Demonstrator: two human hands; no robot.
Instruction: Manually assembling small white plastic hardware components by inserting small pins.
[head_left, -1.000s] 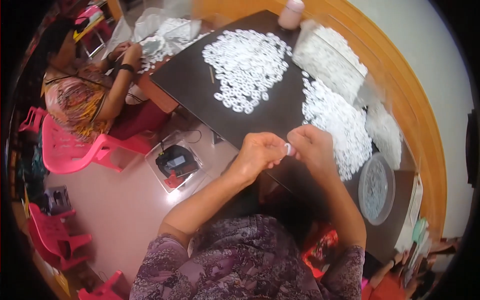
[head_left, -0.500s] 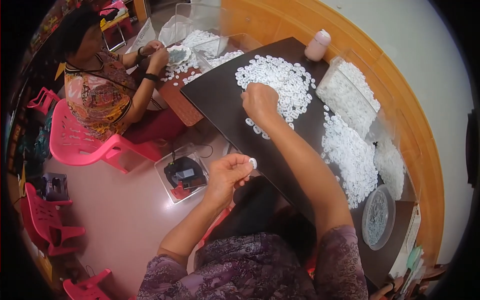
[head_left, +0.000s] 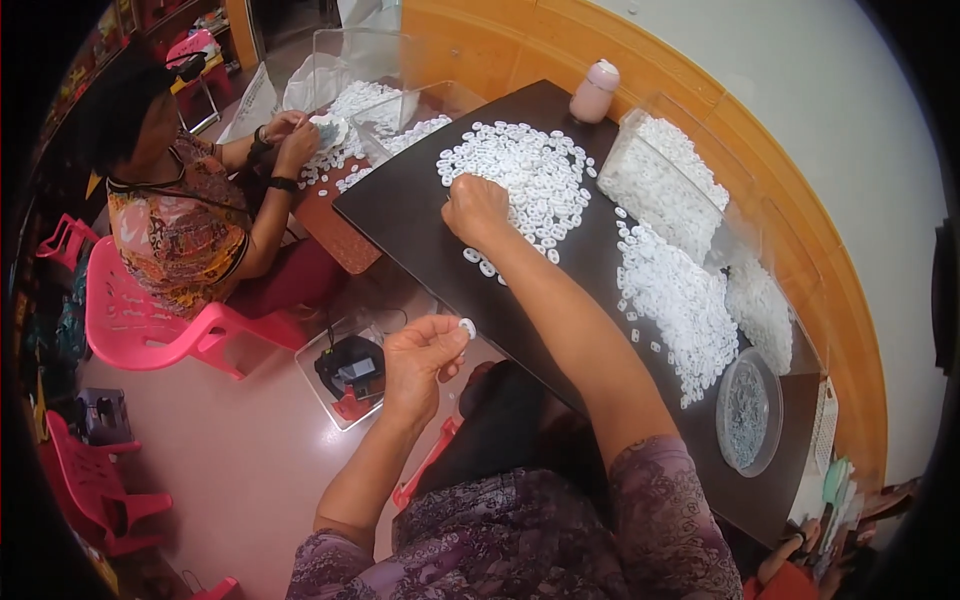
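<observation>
My left hand point(head_left: 412, 365), over the floor off the table's near edge, pinches a small white oval plastic piece point(head_left: 467, 328) between thumb and fingertips. My right hand point(head_left: 477, 210) is closed at the near-left edge of a spread pile of the same white oval pieces point(head_left: 545, 180) on the dark table point(head_left: 400, 205). Its fingertips are hidden beneath the hand, so whatever they hold cannot be made out. A few loose ovals lie just below that hand. To the right of my forearm is a second heap of small white pieces point(head_left: 680, 310).
Clear bins of white pieces point(head_left: 665, 185) line the table's right side, near a round dish of small greyish bits point(head_left: 748, 415). A pink bottle point(head_left: 596, 92) stands at the back. Left, a co-worker point(head_left: 190, 215) on a pink chair point(head_left: 150, 320) handles pieces at a reddish table point(head_left: 345, 235).
The whole view has shifted, with the table and both hands appearing further left. My left hand keeps its white piece, and my right hand stays at the pile's edge.
</observation>
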